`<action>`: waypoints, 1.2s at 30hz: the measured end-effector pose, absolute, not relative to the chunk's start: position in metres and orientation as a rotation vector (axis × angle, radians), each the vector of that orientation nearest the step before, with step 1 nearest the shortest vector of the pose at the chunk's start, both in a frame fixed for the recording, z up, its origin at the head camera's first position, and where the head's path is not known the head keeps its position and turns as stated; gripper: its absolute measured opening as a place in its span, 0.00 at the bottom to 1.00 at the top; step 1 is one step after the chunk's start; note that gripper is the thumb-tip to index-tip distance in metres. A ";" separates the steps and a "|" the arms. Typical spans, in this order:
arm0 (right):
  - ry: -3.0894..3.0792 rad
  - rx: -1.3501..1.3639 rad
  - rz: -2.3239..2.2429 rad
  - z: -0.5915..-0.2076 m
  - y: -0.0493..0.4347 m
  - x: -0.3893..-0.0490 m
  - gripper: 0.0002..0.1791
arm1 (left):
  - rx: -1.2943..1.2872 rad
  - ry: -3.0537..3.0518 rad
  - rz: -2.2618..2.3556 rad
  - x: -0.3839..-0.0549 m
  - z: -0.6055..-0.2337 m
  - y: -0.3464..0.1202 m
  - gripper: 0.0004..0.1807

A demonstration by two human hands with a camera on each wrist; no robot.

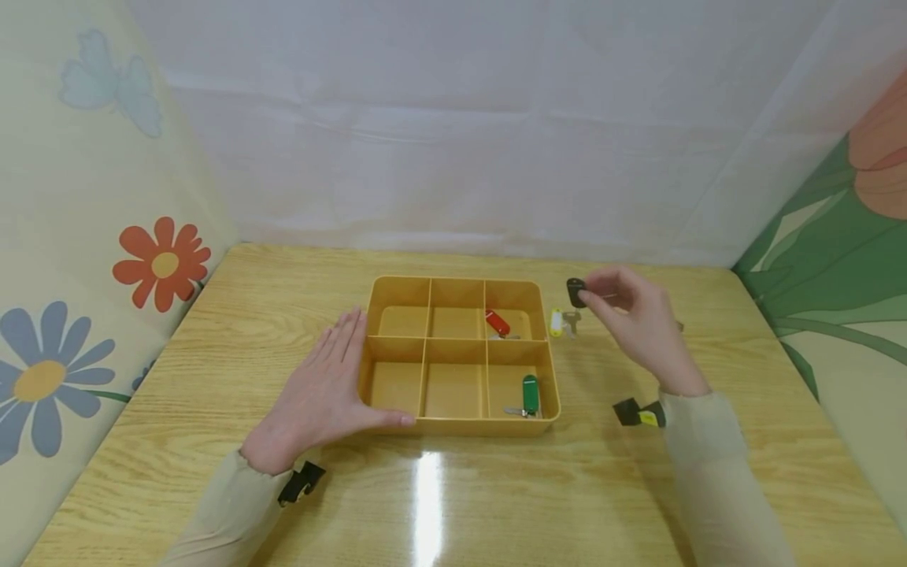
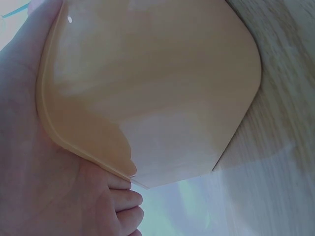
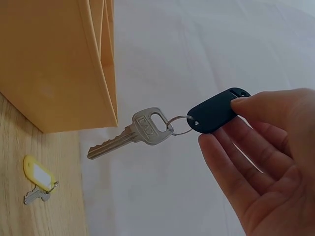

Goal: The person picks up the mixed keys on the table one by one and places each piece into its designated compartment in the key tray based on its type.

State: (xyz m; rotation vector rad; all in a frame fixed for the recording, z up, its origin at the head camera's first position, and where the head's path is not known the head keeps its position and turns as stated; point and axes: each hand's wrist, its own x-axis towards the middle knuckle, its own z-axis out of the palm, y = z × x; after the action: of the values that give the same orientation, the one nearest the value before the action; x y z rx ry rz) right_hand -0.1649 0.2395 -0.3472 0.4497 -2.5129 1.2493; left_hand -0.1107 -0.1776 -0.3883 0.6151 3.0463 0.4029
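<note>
My right hand pinches a dark key tag between thumb and fingers, to the right of the box and above the table. From the tag's ring hangs a silver key. My left hand lies with straight fingers along the left side of a yellow divided box, its thumb at the front rim. A key with a red tag lies in the back right compartment. A key with a green tag is in the front right one. The other compartments hold nothing visible.
On the table, close to the box's right wall, lies a key with a yellow tag. Something small peeks out behind my right wrist, too hidden to identify. A white cloth hangs behind the table; flower-printed panels flank it.
</note>
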 end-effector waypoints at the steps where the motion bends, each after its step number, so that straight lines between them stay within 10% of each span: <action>1: -2.515 0.446 1.247 -0.347 0.239 -0.165 0.10 | 0.616 3.047 0.401 -0.111 -0.388 -0.178 0.82; 36: -2.458 0.548 1.262 -0.342 0.225 -0.170 0.11 | 0.623 3.047 0.387 -0.111 -0.389 -0.178 0.82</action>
State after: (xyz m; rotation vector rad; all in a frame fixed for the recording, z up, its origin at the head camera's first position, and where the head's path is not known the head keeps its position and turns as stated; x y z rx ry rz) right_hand -0.1702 0.2252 -0.3420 0.5475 -2.4581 1.2622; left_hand -0.1115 -0.1782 -0.3892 0.6229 3.0467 0.3871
